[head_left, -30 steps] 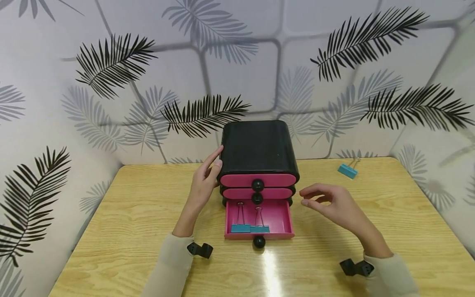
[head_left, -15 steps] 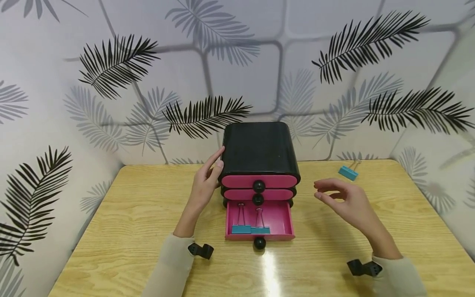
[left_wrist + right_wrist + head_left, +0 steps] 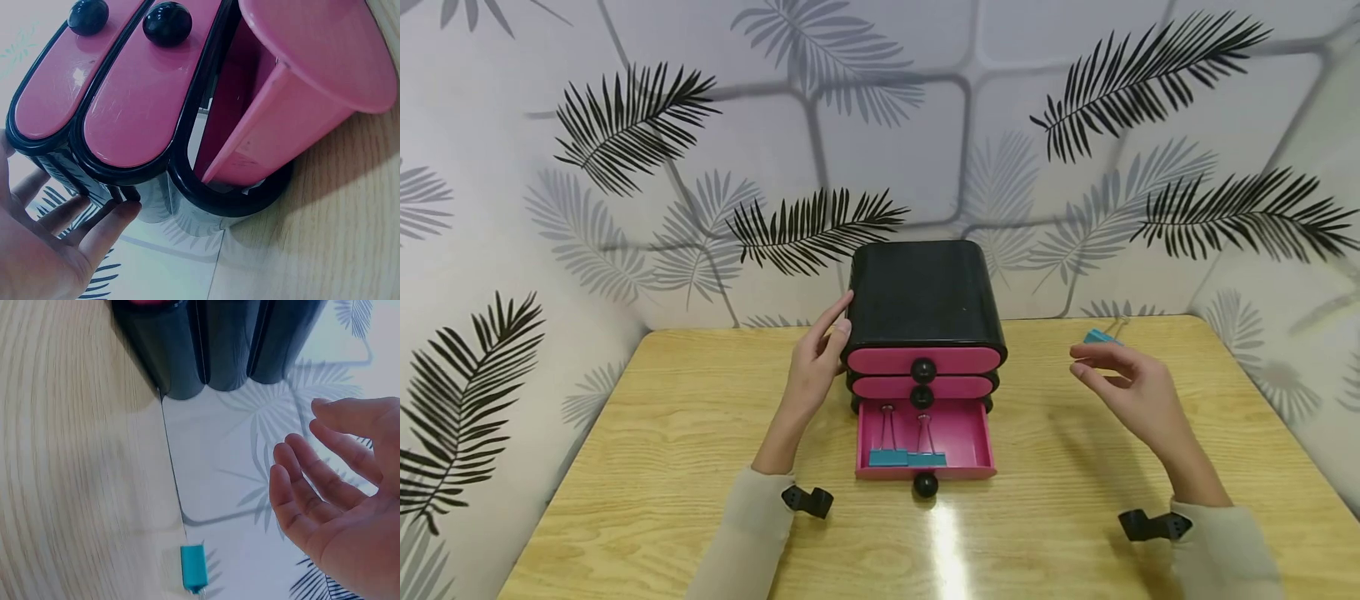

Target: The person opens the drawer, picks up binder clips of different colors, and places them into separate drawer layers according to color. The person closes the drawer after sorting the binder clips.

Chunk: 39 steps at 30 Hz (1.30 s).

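A black drawer box point(image 3: 925, 292) with pink drawer fronts stands at the middle of the table. Its bottom drawer point(image 3: 966, 437) is pulled out, and two teal binder clips point(image 3: 888, 457) lie side by side inside. My left hand point(image 3: 808, 367) rests against the box's left side; in the left wrist view its fingers point(image 3: 109, 231) touch the black shell. To the right of the box, my right hand point(image 3: 1131, 392) hovers over the table with relaxed fingers, holding nothing. A third teal binder clip point(image 3: 194, 567) lies near the back edge, partly covered by the right hand in the head view.
The wooden table point(image 3: 700, 433) meets a wall point(image 3: 880, 150) with a leaf pattern at its back edge. Round black knobs point(image 3: 926, 485) stick out from the drawers, the lowest one reaching furthest forward.
My right hand has moved away from the drawer box, rightward and slightly back toward the binder clip on the table. The left hand and the drawers have stayed as they were.
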{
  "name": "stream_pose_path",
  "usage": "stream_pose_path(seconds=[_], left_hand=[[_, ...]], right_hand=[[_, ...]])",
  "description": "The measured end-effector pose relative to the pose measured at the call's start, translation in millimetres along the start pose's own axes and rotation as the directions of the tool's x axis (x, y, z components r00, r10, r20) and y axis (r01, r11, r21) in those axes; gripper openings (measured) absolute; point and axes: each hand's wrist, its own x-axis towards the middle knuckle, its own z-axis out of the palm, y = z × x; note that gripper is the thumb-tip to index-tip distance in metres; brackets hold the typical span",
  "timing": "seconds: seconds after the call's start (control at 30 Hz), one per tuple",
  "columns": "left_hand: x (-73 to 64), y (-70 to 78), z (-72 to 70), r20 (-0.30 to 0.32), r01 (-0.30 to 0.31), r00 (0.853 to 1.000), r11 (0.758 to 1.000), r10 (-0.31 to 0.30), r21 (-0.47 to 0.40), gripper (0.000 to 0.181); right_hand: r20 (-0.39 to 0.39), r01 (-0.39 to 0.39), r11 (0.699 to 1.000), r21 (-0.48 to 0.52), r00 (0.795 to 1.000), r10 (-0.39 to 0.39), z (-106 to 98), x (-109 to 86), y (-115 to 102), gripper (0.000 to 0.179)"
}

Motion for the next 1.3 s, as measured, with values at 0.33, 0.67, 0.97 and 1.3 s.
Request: stream_pose_path(seconds=[0.33, 0.67, 0.97, 1.3], left_hand=[[-1.4, -0.7, -1.0, -0.007, -0.025, 1.000, 1.000, 0.026, 0.008, 0.047], [-1.7, -3.1, -1.4, 0.002, -0.054, 0.999, 0.998, 0.054, 0.010, 0.047], [-2.8, -2.6, -3.8, -0.006, -0.046, 0.999, 0.999, 0.046, 0.028, 0.047], [-2.1, -1.7, -3.9, 0.005, -0.053, 0.999, 0.998, 0.053, 0.024, 0.047]], right_hand=[[-0.065, -0.074, 0.997, 0.038, 0.995, 0.076, -22, 7.9, 18, 0.030], [-0.118, -0.119, 0.990, 0.075, 0.985, 0.128, -32, 23.1, 38, 0.032], [-0.102, -0.146, 0.989, 0.035, 0.984, 0.149, -35, 33.7, 61, 0.031], [-0.038, -0.225, 0.970, -0.095, 0.974, 0.222, -35, 47.1, 81, 0.046]])
